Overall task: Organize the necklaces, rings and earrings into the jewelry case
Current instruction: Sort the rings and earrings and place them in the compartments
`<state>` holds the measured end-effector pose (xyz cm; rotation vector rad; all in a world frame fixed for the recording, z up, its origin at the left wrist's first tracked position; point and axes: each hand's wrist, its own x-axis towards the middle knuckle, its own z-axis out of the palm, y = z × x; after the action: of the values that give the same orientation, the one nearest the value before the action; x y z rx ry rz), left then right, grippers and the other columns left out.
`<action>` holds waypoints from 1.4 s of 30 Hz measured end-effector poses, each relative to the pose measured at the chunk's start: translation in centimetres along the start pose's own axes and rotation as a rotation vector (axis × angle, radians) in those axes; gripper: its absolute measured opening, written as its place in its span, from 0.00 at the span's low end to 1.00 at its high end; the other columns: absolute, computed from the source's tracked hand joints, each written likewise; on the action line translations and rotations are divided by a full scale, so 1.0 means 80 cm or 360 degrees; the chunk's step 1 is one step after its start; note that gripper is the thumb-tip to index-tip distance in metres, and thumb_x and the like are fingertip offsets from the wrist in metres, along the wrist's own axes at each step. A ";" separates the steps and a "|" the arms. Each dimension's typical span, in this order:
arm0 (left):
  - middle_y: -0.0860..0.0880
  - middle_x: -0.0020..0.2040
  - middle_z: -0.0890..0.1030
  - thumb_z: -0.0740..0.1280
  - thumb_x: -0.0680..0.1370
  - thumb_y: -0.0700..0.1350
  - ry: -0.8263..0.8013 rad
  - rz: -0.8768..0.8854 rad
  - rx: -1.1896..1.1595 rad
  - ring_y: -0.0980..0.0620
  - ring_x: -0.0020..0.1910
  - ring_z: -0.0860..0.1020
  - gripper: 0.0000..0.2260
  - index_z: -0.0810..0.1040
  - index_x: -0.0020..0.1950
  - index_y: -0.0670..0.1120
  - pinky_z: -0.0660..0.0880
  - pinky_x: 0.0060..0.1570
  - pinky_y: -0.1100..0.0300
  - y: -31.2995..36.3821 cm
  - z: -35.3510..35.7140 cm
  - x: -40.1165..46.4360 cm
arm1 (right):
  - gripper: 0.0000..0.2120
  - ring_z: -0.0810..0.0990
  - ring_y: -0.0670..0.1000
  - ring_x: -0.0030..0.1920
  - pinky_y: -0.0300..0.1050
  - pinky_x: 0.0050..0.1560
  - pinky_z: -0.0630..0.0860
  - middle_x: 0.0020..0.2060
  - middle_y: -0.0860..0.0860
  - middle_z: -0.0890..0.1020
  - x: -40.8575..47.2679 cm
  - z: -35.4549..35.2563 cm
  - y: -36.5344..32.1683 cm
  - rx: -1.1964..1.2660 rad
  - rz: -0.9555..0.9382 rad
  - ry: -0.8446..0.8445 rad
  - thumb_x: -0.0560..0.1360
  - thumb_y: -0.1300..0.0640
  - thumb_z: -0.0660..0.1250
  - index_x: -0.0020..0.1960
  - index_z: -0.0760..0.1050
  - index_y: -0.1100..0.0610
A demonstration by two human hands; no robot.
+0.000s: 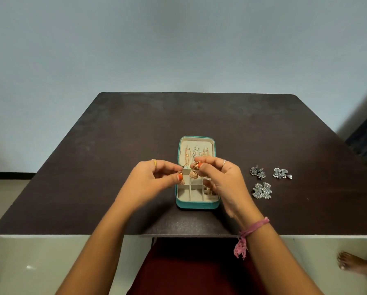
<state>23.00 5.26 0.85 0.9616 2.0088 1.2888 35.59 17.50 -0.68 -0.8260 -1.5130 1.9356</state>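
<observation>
Teal fabric covers the jewelry case [196,204], which lies open near the front edge of the dark brown surface [114,145], lid tilted away from the person. Chains of necklaces [196,153] hang inside the lid; the cream-lined base is divided into small compartments, most of them bare, with something gold in the case's right-hand cells. Above the case's middle, the right hand [218,177] pinches the top of a gold bell-shaped earring [193,173] between thumb and forefinger so that its dome hangs free over the compartments. The left hand [155,177] has its fingertips closed around a second gold earring [181,176], largely hidden at the case's left wall. Holding each piece by its upper end probably keeps the pair untangled and lets each be lowered into a cell. Right of the case, well apart from it, three pairs of silver fan-shaped earrings [262,190] lie flat on the surface, apparently awaiting their turn. A pink thread bracelet [253,228] circles the right wrist.
</observation>
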 end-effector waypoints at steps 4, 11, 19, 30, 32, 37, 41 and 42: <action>0.52 0.42 0.85 0.73 0.72 0.43 -0.0017 -0.0047 0.0100 0.54 0.44 0.83 0.05 0.83 0.48 0.49 0.80 0.46 0.63 0.000 0.005 -0.003 | 0.07 0.84 0.46 0.41 0.35 0.35 0.76 0.44 0.53 0.86 -0.004 -0.002 0.009 0.0079 -0.0012 -0.0049 0.74 0.65 0.68 0.49 0.82 0.58; 0.52 0.42 0.85 0.71 0.75 0.43 -0.0182 -0.0159 0.0224 0.54 0.42 0.83 0.03 0.83 0.46 0.51 0.80 0.40 0.64 -0.001 0.010 -0.005 | 0.08 0.84 0.47 0.43 0.34 0.35 0.77 0.47 0.55 0.86 -0.006 -0.004 0.014 0.0120 -0.0047 -0.0045 0.75 0.65 0.67 0.52 0.81 0.61; 0.55 0.37 0.84 0.70 0.76 0.44 -0.0129 -0.0208 0.0376 0.62 0.36 0.81 0.03 0.80 0.45 0.52 0.75 0.37 0.67 -0.013 0.022 -0.008 | 0.07 0.83 0.44 0.45 0.31 0.38 0.75 0.48 0.54 0.85 -0.004 -0.007 0.020 0.0016 -0.0126 -0.0071 0.74 0.65 0.68 0.51 0.81 0.60; 0.60 0.38 0.81 0.68 0.77 0.47 0.0005 -0.0187 0.0514 0.63 0.37 0.77 0.05 0.84 0.45 0.51 0.70 0.36 0.71 -0.027 0.035 -0.010 | 0.06 0.84 0.46 0.42 0.36 0.42 0.77 0.42 0.52 0.86 -0.005 -0.010 0.026 -0.0135 -0.0183 -0.0070 0.72 0.64 0.72 0.48 0.82 0.57; 0.61 0.37 0.77 0.68 0.77 0.47 0.0033 -0.0158 0.0527 0.64 0.35 0.75 0.04 0.83 0.45 0.51 0.68 0.33 0.74 -0.027 0.037 -0.013 | 0.05 0.84 0.46 0.42 0.38 0.42 0.78 0.41 0.51 0.86 -0.004 -0.010 0.027 -0.0204 -0.0194 -0.0054 0.72 0.63 0.72 0.47 0.82 0.56; 0.54 0.48 0.79 0.69 0.76 0.46 0.0064 -0.0145 0.0424 0.57 0.41 0.79 0.04 0.79 0.46 0.56 0.74 0.37 0.72 -0.035 0.037 -0.015 | 0.03 0.85 0.51 0.42 0.48 0.47 0.81 0.38 0.53 0.86 -0.005 -0.012 0.030 -0.0353 -0.0183 -0.0036 0.71 0.60 0.73 0.45 0.82 0.57; 0.54 0.47 0.80 0.67 0.76 0.44 0.0075 -0.0147 0.0368 0.56 0.39 0.79 0.06 0.79 0.46 0.56 0.73 0.34 0.74 -0.039 0.039 -0.016 | 0.04 0.84 0.55 0.40 0.52 0.47 0.82 0.36 0.54 0.85 -0.004 -0.010 0.030 -0.0507 -0.0207 -0.0037 0.71 0.59 0.73 0.45 0.82 0.53; 0.55 0.46 0.80 0.67 0.76 0.43 0.0081 -0.0145 0.0350 0.54 0.38 0.80 0.07 0.79 0.46 0.55 0.73 0.34 0.73 -0.039 0.039 -0.017 | 0.04 0.84 0.57 0.41 0.54 0.48 0.81 0.36 0.54 0.85 -0.003 -0.010 0.029 -0.0546 -0.0220 -0.0053 0.72 0.59 0.72 0.46 0.82 0.53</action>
<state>25.35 4.91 -3.15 0.9308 2.2420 1.0705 36.22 17.28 -3.05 -0.8070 -1.9026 1.6215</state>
